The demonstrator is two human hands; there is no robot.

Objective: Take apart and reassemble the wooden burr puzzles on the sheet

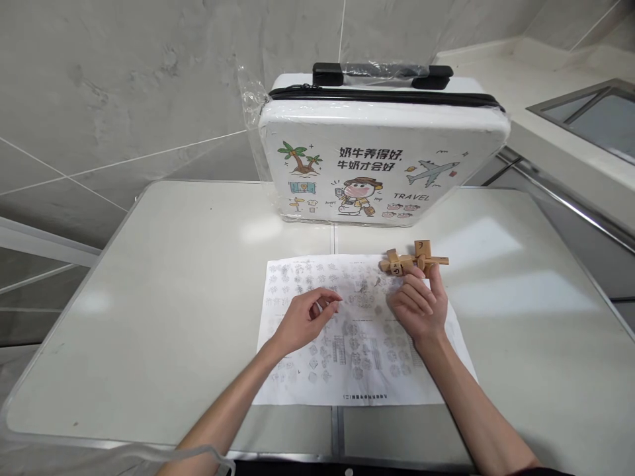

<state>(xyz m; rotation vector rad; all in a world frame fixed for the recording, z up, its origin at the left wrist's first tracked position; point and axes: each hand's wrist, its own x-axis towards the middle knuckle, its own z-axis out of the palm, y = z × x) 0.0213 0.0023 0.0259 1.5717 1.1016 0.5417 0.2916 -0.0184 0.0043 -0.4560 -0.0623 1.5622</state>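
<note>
My right hand is at the paper's upper right, with its fingers curled and its thumb raised. Its fingertips close on small notched wooden puzzle pieces, and the exact contact is partly hidden. Dark letter-like marks show on some of the pieces, which are bunched together. My left hand hovers over the middle left of a printed instruction sheet. Its fingers are bent, thumb and fingertips drawn together, and nothing shows between them. Small grey diagrams and text cover the sheet, which lies flat.
A white cartoon-printed suitcase, wrapped in clear plastic, stands at the back of the pale folding table. Behind it rises a grey tiled wall. A light counter runs along the right. A translucent strip crosses the lower left.
</note>
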